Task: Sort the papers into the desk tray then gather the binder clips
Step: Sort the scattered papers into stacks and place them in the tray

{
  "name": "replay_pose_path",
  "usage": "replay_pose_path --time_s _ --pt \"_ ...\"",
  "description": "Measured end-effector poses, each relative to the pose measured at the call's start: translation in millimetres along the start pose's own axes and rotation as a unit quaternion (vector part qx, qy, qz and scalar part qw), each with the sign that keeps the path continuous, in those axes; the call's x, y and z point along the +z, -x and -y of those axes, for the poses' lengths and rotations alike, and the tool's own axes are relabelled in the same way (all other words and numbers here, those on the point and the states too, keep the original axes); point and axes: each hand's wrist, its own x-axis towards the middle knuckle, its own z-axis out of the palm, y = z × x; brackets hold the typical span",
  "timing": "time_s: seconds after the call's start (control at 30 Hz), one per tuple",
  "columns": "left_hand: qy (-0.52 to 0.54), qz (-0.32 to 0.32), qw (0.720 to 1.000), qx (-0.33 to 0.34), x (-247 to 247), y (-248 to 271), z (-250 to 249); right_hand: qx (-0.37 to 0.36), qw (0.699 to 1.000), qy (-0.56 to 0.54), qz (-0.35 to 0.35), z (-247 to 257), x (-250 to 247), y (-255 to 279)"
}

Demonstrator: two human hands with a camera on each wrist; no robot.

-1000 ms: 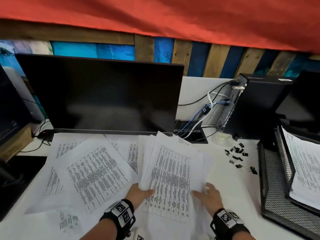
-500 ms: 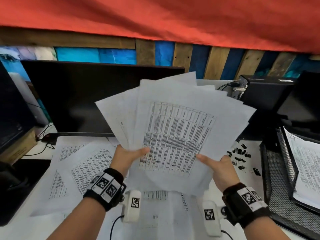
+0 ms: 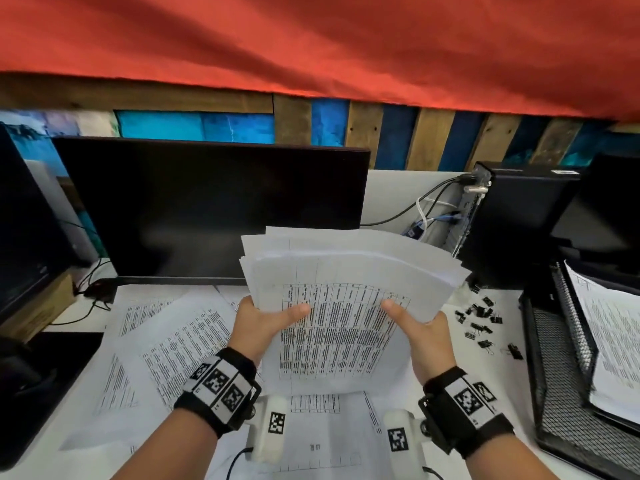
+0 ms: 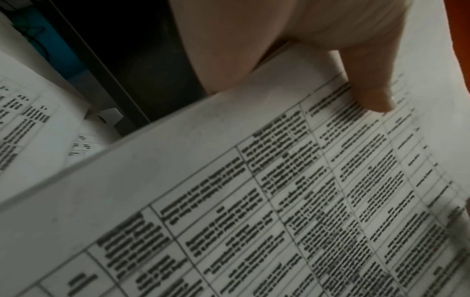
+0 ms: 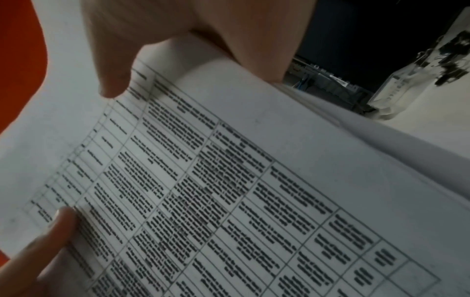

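Head view: both hands grip flat paper stack (image 3: 349, 271).

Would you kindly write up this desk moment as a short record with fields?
held: stack of papers, raised above the desk
left hand: grips the stack's left edge, thumb on top
right hand: grips the right edge, thumb on top
loose papers: spread on the desk below
desk tray: black mesh, at right, already holds sheets
binder clips: scattered beside the tray
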Motion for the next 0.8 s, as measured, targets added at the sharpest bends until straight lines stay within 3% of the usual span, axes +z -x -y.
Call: replay_pose_path --time_s 0.17,0.27,0.43,0.6,0.7,0.8 --pt "-0.025 0.053 0.997 0.049 3 12 -11 -0.089 0.996 -0.001 -0.029 34 1 -1" --pt "-0.019 0.063 0.997 0.037 5 14 -11 -0.138 0.989 0.044 -0.03 58 5 -6" --pt "-0.043 0.063 0.997 0.009 3 8 -6 -0.118 0.988 0.088 -0.038 64 11 -13" --pt "-0.038 0.04 0.998 0.021 3 5 -5 -0.141 0.986 0.084 0.039 66 3 -9" --pt "-0.039 0.024 0.999 0.003 3 5 -2 -0.081 0.987 0.133 0.041 45 -8 -5" --pt "-0.036 0.035 0.998 -0.026 1 7 12 0.072 0.993 0.088 0.041 5 -15 3"
